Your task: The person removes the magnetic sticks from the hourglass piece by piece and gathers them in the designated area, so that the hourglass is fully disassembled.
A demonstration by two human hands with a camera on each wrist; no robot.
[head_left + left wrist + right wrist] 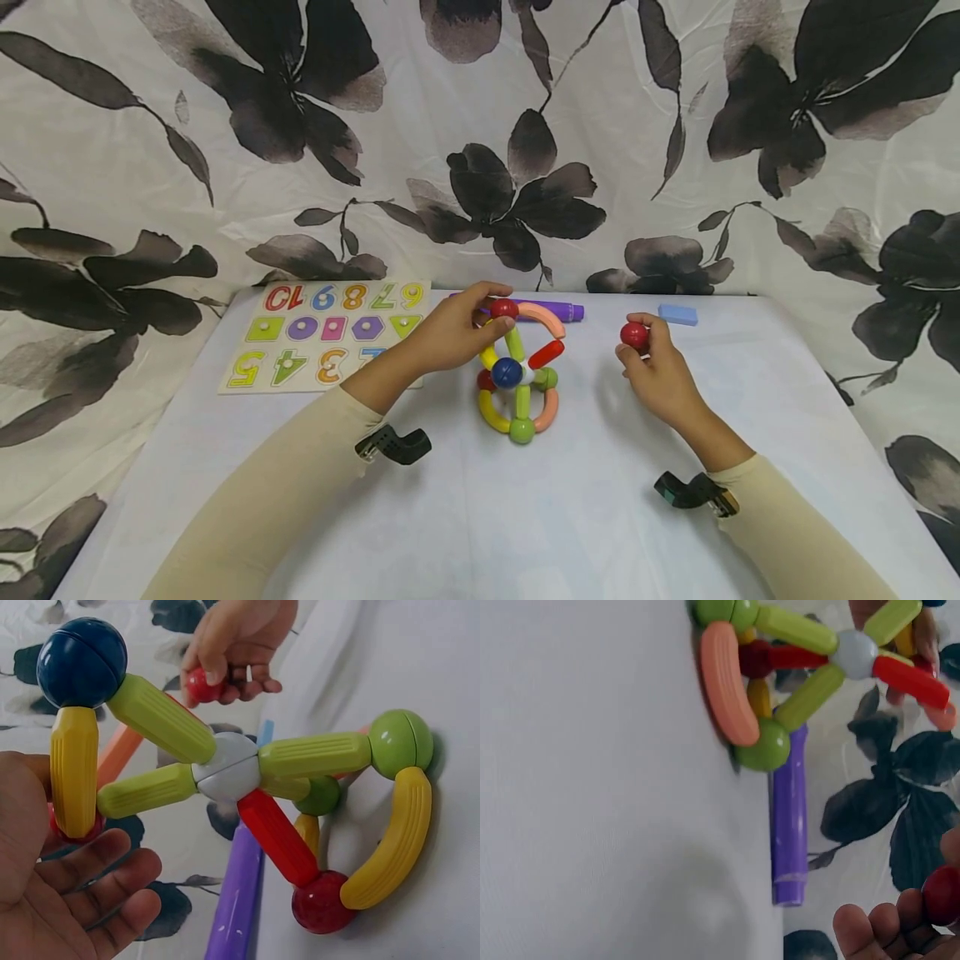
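**Left hand (456, 331) steadies a ball-and-stick model (522, 402); right hand (662, 373) holds a loose red ball (634, 337)**

The model stands on the white worktop (480, 525), near its far edge and between the two hands. The left thumb and fingers are clamped on its upper red ball (504, 309); in the left wrist view, other fingers of that hand spread out loosely below. The right hand is well apart from the model, raised over the worktop, thumb and fingers pinching the loose red ball.

At the model's centre sits a white ball (226, 766), with green and red sticks running out from it. A blue ball (81, 662) tops a yellow stick and a green one. One red stick (911, 681) ends without a ball, close to the free end of an orange curved stick (549, 318); whether those ends touch, I cannot tell.

A purple tube (561, 312) lies behind the model. A number-and-shape board (303, 346) lies to the left, and a blue block (677, 315) beyond the right hand. Flower-printed cloth (637, 142) hangs behind.
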